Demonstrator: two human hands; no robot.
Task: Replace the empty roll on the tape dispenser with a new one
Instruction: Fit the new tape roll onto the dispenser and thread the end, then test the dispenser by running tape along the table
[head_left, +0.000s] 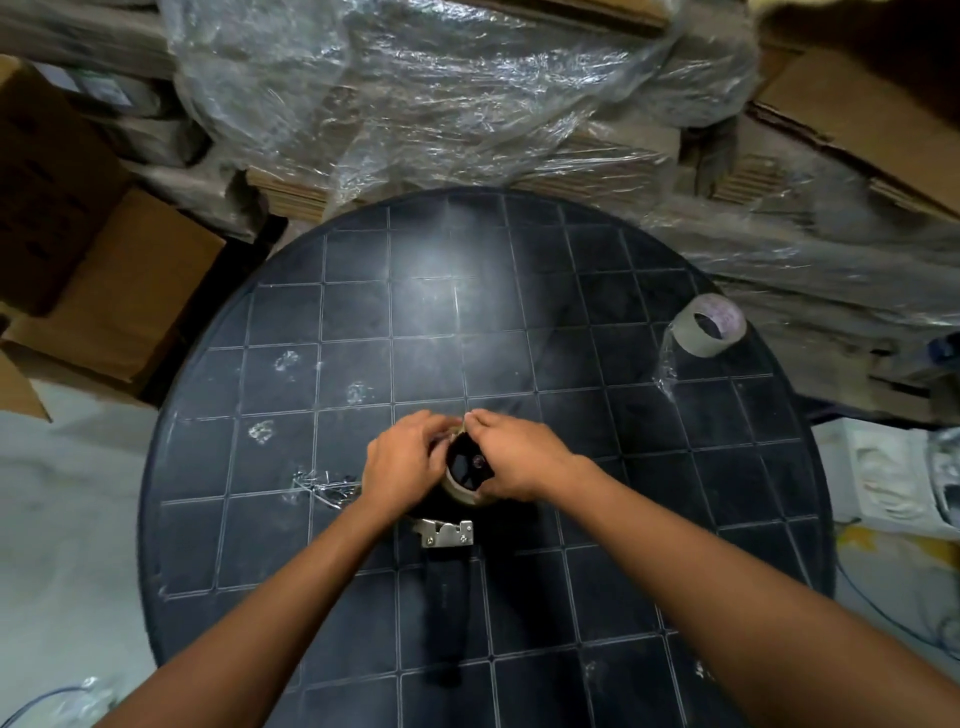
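A tape dispenser (449, 525) is seen lying on a round black bench (363, 312) marked with a pale grid, just below the centre of the frame. Its black handle is stretched toward the lower edge of the frame, and a small metal plate is shown bolted across its neck. A roll (465, 491) with a pale rim is seated at the dispenser's far end, its dark hub exposed between the two hands. The left hand (402, 460) is curled against the roll's left side, the right hand (511, 454) against its right side, and the fingertips of both are brought together over the top edge; both grips are closed on the roll. How much tape is left on that roll cannot be told.

A second roll of tape (709, 325), pale and thicker, is pictured well apart at the right edge of the bench, lying tilted with its open core turned toward the camera. A loose strip of clear film (665, 364) is trailed down from its left side. A crumpled scrap of clear tape (322, 486) is left on the bench just left of the left hand.

Flattened cardboard under clear plastic wrap (441, 93) is stacked across the top of the frame, and brown cartons (104, 249) are piled at the upper left.
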